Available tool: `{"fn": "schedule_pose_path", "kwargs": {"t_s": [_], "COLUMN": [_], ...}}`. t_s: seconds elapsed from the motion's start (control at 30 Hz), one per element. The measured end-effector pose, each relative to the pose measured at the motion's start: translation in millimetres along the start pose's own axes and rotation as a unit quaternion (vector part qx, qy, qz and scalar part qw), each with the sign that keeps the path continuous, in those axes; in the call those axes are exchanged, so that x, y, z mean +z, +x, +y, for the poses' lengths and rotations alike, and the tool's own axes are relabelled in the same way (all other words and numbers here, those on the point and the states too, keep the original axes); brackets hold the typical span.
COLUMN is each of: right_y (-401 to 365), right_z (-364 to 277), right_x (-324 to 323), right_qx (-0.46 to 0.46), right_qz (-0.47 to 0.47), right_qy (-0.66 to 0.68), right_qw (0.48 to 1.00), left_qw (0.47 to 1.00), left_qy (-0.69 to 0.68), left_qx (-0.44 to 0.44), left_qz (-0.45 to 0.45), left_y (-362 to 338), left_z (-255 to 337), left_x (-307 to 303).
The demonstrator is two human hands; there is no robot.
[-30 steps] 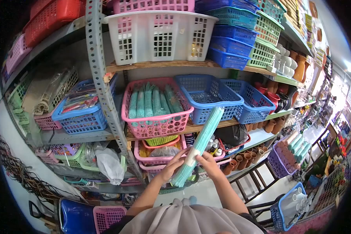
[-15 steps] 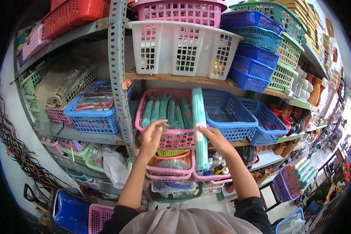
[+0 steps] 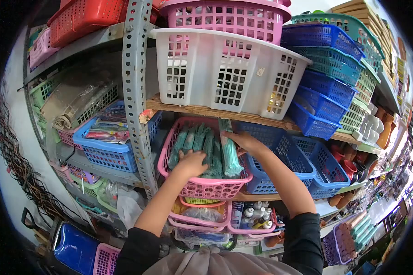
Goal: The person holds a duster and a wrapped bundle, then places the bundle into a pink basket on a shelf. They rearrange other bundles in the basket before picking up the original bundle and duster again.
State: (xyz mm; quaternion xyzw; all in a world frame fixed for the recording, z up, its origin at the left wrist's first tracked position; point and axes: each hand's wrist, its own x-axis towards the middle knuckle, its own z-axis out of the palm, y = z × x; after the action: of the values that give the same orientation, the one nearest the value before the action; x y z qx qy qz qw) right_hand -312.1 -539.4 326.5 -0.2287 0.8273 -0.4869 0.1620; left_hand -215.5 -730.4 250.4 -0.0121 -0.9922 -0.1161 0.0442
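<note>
In the middle of the shelf, a pink basket (image 3: 211,189) holds several green plastic-wrapped bundles (image 3: 198,143) standing side by side. My right hand (image 3: 244,142) grips a lighter green bundle (image 3: 231,156) near its upper part, at the right inner side of the basket. My left hand (image 3: 192,163) rests on the front of the other bundles, its fingers bent over them. Whether those fingers close on one bundle is not clear.
Blue baskets (image 3: 280,158) stand to the right of the pink one. Above is a white basket (image 3: 202,68) on a wooden shelf edge (image 3: 215,111). A perforated metal post (image 3: 140,91) rises at the left. Bottles (image 3: 258,215) sit below.
My right hand has lowered the light green bundle into the pink basket. My left hand has moved from in front of the basket onto the bundles. The view has shifted closer to the shelf.
</note>
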Motion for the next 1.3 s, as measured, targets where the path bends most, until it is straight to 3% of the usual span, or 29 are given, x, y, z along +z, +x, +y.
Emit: {"fn": "schedule_pose_path", "kwargs": {"t_s": [0.13,0.37,0.43,0.47,0.53,0.73,0.83,0.97,1.13,1.3], "right_y": [48.4,97.4,110.7,114.8,114.5,114.1,151.6,143.6,157.8,123.9], "right_z": [12.1,37.5,41.5,45.7,48.8,23.9,52.8,50.2,90.0,50.5], "right_x": [9.1,18.2,21.7,25.7,37.9,44.4,53.0,56.8,57.3,48.8], "right_qx": [0.06,0.045,0.091,0.09,0.038,0.167,0.088,0.113,0.072,0.167], "right_qz": [0.006,-0.035,-0.076,-0.077,-0.011,-0.091,-0.131,-0.131,-0.128,-0.182], "right_qy": [-0.078,-0.153,-0.301,-0.299,-0.378,-0.367,-0.391,-0.366,-0.31,-0.326], "right_qw": [0.995,0.987,0.946,0.947,0.925,0.91,0.907,0.915,0.939,0.913], "left_qw": [0.998,0.996,0.996,0.996,0.997,0.997,0.997,0.997,0.997,0.994], "left_qy": [0.015,0.005,0.012,0.014,-0.003,-0.026,-0.037,-0.05,-0.062,-0.083], "left_qx": [0.012,0.025,0.03,0.029,0.035,0.025,0.037,0.044,0.055,0.068], "left_qz": [-0.054,-0.089,-0.078,-0.079,-0.069,-0.075,-0.059,-0.034,-0.008,0.004], "left_y": [-1.5,1.9,2.0,1.7,0.3,-0.4,-0.2,-1.3,-2.9,-2.5], "left_z": [-5.5,-4.8,-5.2,-5.8,-5.1,-3.3,-4.8,-5.9,-4.3,-5.9], "left_x": [6.4,9.7,10.0,9.8,9.8,8.2,9.9,11.0,9.9,11.5]}}
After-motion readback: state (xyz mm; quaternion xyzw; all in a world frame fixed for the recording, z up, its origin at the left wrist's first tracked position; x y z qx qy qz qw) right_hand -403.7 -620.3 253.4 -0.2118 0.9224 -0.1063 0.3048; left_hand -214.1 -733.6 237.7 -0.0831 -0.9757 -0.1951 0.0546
